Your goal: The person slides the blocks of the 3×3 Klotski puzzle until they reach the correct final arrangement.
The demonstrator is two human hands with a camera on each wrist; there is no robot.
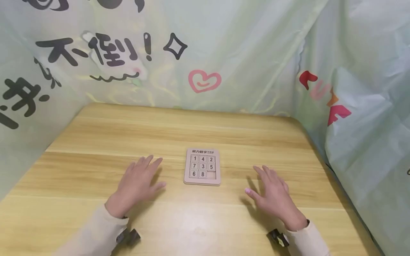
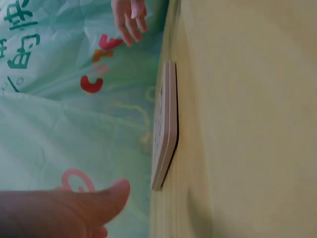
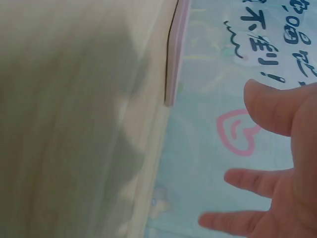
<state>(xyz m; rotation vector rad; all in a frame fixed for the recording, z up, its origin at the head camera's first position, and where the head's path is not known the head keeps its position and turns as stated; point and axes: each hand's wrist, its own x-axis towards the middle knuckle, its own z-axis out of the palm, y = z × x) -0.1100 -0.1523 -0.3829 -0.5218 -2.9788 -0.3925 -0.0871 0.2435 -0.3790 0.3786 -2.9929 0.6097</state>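
My left grip (image 1: 136,186) and right grip (image 1: 274,199) are hovering, released, on either side of the number puzzle (image 1: 203,166), which is lying on the worktop (image 1: 192,217); printed sheeting (image 1: 250,53) is walling its back and both sides.

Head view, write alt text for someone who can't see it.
A number puzzle, bottom-right cell empty, lies on a wooden table between a person's left hand and right hand, neither touching it. Behind hangs a pale sheet with a pink heart.
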